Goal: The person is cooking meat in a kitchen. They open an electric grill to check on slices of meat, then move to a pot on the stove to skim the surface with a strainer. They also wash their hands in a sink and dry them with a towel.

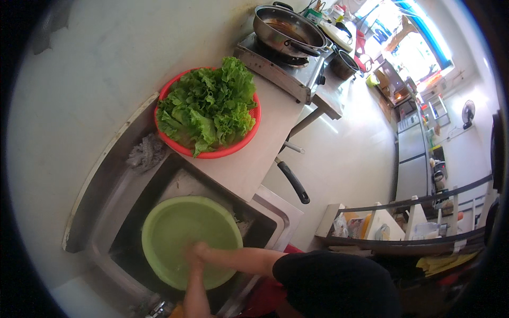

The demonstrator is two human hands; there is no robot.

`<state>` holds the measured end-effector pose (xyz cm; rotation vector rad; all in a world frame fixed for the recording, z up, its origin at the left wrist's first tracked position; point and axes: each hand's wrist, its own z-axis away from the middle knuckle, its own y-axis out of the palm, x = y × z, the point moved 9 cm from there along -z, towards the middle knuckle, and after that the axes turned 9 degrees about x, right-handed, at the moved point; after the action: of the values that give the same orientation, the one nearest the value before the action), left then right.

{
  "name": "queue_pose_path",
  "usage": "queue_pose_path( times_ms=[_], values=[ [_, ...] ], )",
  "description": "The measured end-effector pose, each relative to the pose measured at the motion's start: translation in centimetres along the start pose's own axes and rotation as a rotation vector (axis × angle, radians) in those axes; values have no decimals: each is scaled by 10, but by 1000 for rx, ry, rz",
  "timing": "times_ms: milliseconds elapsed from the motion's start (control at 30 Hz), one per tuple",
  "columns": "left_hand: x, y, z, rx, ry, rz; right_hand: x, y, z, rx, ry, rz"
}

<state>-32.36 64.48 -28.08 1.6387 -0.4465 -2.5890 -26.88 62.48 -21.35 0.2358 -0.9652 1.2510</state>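
A light green plastic basin point(159, 258) of cloudy water stands inside the metal sink point(274, 234). My right hand point(201, 249) reaches into it from the right and meets my left hand point(193, 254), which comes from below. Both hands are close together at the water, near the basin's middle. Their fingers are blurred or under the water, so whether they hold anything cannot be told. Beyond the sink, a red plastic basket point(259, 115) heaped with green leaf lettuce point(210, 107) rests on the white counter point(254, 167).
A crumpled grey mesh cloth point(147, 153) lies on the sink's rear ledge. Part of a faucet point(158, 309) shows at the bottom edge. A black pan handle point(293, 183) sticks out past the counter. Farther off, a steel pan point(290, 31) sits on a stove point(278, 71), with a pot point(344, 65) nearby.
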Motion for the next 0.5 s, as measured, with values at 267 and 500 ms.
queue_pose_path(
  times_ms=[267,500],
  values=[
    [7,2,35,-381,-251,530,-80,-3,-21,86,336,-4],
    [-19,-4,48,-583,-130,829,36,-26,64,-232,34,-228]
  ],
)
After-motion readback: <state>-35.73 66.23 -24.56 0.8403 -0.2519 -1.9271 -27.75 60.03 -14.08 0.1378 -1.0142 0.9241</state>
